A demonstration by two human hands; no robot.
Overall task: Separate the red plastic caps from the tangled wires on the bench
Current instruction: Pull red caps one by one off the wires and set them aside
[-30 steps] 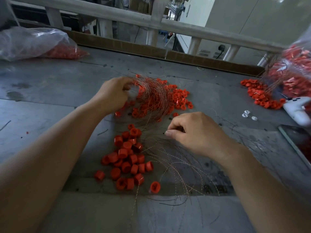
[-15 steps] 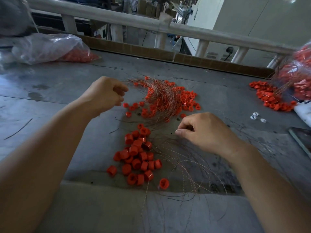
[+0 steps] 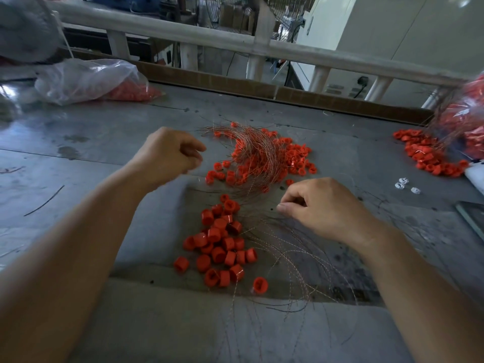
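A tangle of thin copper-coloured wires (image 3: 258, 155) lies mid-bench with small red caps (image 3: 296, 158) caught in and around it. Nearer me sits a heap of loose red caps (image 3: 222, 244). To its right, bare wires (image 3: 282, 258) fan out toward the front edge. My left hand (image 3: 170, 155) hovers just left of the tangle with fingers curled in; whether it holds anything is hidden. My right hand (image 3: 322, 208) rests below the tangle, thumb and forefinger pinched together at the top end of the bare wires.
A clear plastic bag (image 3: 86, 79) with red caps lies at the back left. Another heap of caps (image 3: 427, 153) spills from a bag (image 3: 466, 113) at the right edge. Small white bits (image 3: 404, 184) and a dark flat object (image 3: 471, 218) lie right. A white railing (image 3: 235, 43) runs behind the bench.
My left hand has drawn back to the left, off the wire tangle it was touching a second ago. My right hand has stayed in place.
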